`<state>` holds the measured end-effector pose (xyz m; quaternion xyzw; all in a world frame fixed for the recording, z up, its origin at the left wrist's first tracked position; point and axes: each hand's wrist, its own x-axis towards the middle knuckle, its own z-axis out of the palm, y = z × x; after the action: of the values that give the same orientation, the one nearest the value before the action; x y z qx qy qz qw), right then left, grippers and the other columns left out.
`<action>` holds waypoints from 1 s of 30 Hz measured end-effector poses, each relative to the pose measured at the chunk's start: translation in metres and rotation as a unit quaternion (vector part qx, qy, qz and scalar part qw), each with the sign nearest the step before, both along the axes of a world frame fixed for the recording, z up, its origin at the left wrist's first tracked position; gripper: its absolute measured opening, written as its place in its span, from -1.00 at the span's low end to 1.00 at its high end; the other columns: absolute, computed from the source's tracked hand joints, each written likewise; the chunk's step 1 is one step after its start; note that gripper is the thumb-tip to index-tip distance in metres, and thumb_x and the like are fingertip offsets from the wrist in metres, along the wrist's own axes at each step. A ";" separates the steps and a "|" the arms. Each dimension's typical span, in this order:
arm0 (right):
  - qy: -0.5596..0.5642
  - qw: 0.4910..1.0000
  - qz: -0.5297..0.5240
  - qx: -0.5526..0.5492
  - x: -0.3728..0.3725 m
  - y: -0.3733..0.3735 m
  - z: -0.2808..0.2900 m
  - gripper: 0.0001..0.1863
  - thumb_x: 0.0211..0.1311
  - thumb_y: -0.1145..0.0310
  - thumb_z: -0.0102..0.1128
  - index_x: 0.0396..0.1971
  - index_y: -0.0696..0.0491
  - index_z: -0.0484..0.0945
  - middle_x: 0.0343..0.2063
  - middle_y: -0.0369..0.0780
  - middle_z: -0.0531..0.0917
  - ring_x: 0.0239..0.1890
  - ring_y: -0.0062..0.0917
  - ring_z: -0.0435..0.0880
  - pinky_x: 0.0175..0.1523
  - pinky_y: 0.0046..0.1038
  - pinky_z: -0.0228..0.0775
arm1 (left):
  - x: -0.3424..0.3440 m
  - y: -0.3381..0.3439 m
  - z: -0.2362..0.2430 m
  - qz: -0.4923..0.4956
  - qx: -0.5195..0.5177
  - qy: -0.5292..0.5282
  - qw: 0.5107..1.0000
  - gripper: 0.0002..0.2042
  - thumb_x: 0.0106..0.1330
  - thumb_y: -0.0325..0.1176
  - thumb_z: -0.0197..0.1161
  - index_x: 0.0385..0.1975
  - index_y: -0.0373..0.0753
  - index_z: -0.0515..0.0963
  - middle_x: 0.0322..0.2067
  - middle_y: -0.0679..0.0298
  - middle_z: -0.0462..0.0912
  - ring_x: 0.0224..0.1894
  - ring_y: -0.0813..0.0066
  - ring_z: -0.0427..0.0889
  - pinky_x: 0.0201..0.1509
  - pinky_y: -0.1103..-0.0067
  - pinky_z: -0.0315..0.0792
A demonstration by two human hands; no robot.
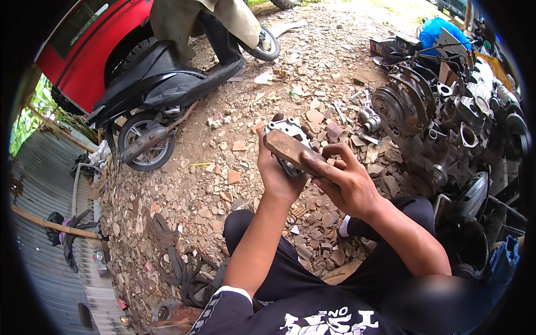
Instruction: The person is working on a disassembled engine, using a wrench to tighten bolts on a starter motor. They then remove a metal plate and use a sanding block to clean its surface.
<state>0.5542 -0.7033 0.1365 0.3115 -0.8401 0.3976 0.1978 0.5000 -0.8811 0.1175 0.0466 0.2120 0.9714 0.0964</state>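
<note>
In front of me my left hand (281, 181) is wrapped round a light grey metal engine part with holes (288, 126) from below and the left side. A brown oblong block (287, 148), worn and rounded at its far end, lies across the top of that part. My right hand (350, 183) grips the near end of the block, its fingers bent over it. The block hides much of the engine part, so I cannot tell its full shape.
Stony, rubble-strewn ground surrounds me. A heap of greasy engine parts (446, 106) fills the right side, with wrenches (339, 111) nearby. At upper left a black scooter (162, 89) stands before a red vehicle (95, 50), a person's legs (178, 25) over it. Black rubber tubes (181, 268) lie lower left.
</note>
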 end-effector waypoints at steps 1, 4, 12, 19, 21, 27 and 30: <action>0.011 1.000 0.002 0.005 0.000 0.001 0.001 -0.34 0.26 0.36 0.40 0.35 -0.41 0.50 -0.03 -0.13 0.51 -0.40 -0.34 0.66 -0.26 -0.27 0.61 | 0.001 -0.003 0.005 -0.010 0.001 -0.006 1.000 -0.47 0.56 0.26 -0.15 0.31 0.07 0.39 0.05 -0.02 0.58 0.04 -0.01 0.63 0.06 0.05 0.59; -0.007 0.998 -0.036 0.043 0.002 0.016 0.002 -0.30 0.23 0.41 0.41 0.37 -0.36 0.49 -0.04 -0.13 0.51 -0.32 -0.32 0.71 -0.24 -0.27 0.64 | 0.002 -0.010 0.019 -0.011 0.040 -0.031 0.999 -0.46 0.57 0.26 -0.18 0.25 0.06 0.47 0.06 0.05 0.62 0.11 0.03 0.62 0.21 0.01 0.51; 0.022 0.998 -0.018 -0.048 -0.001 0.020 0.008 -0.38 0.29 0.46 0.35 0.37 -0.13 0.51 -0.01 -0.07 0.51 -0.24 -0.32 0.71 -0.21 -0.30 0.61 | 0.008 0.001 0.015 -0.011 -0.017 -0.010 1.000 -0.42 0.52 0.25 -0.02 0.34 -0.01 0.41 0.10 0.01 0.59 0.14 0.05 0.61 0.24 0.07 0.53; -0.013 0.986 -0.161 -0.042 -0.026 0.019 0.005 -0.41 0.31 0.49 0.30 0.36 -0.13 0.51 -0.05 -0.01 0.56 -0.19 -0.18 0.69 -0.18 -0.25 0.59 | 0.018 0.020 0.015 -0.025 -0.048 0.035 0.998 -0.37 0.61 0.20 -0.24 0.39 -0.17 0.31 0.07 0.13 0.65 0.11 0.23 0.67 0.29 0.22 0.56; 0.003 0.993 -0.113 -0.041 -0.016 0.015 0.007 -0.42 0.33 0.49 0.28 0.37 -0.09 0.50 -0.05 -0.01 0.57 -0.17 -0.18 0.71 -0.09 -0.25 0.59 | 0.013 0.023 0.008 -0.002 -0.052 0.012 0.999 -0.35 0.59 0.23 -0.23 0.39 -0.17 0.31 0.07 0.13 0.65 0.12 0.23 0.68 0.25 0.26 0.59; -0.004 0.990 -0.140 -0.022 -0.011 0.000 0.007 -0.43 0.36 0.48 0.26 0.38 -0.03 0.49 -0.06 -0.04 0.60 -0.10 -0.23 0.70 0.01 -0.25 0.54 | 0.012 0.023 -0.005 -0.021 -0.085 0.032 0.996 -0.35 0.58 0.25 -0.19 0.43 -0.11 0.28 0.07 0.22 0.63 0.06 0.40 0.68 0.16 0.39 0.63; -0.136 0.973 -0.139 -0.123 -0.020 0.008 0.009 -0.45 0.41 0.42 0.22 0.39 0.02 0.46 -0.07 -0.06 0.62 -0.09 -0.32 0.66 0.04 -0.32 0.48 | 0.013 0.025 -0.005 -0.013 -0.058 0.076 0.995 -0.38 0.64 0.16 -0.26 0.52 -0.10 0.16 0.06 0.31 0.63 0.04 0.50 0.66 0.17 0.46 0.59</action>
<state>0.5342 -0.6948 0.1457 0.1075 -0.8390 0.5051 0.1715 0.5126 -0.8564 0.1126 0.1176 0.2744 0.9496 0.0952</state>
